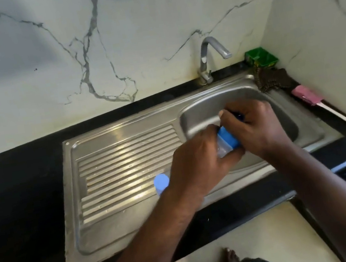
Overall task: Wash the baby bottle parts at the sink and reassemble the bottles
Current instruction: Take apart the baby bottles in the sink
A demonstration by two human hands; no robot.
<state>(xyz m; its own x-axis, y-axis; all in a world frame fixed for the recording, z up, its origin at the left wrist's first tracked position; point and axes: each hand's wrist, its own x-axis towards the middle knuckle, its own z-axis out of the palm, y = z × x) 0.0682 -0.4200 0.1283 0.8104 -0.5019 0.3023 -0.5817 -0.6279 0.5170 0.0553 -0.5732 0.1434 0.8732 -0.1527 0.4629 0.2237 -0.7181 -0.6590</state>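
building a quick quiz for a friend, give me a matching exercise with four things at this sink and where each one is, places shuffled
Things: 1 bottle; 2 light blue cap; 3 green box; 4 pink-handled brush
Places: A on the ribbed drainboard; B in the back corner of the counter; C gripped by the left hand over the basin; D on the counter, right of the basin
Pairs: 1-C; 2-A; 3-B; 4-D
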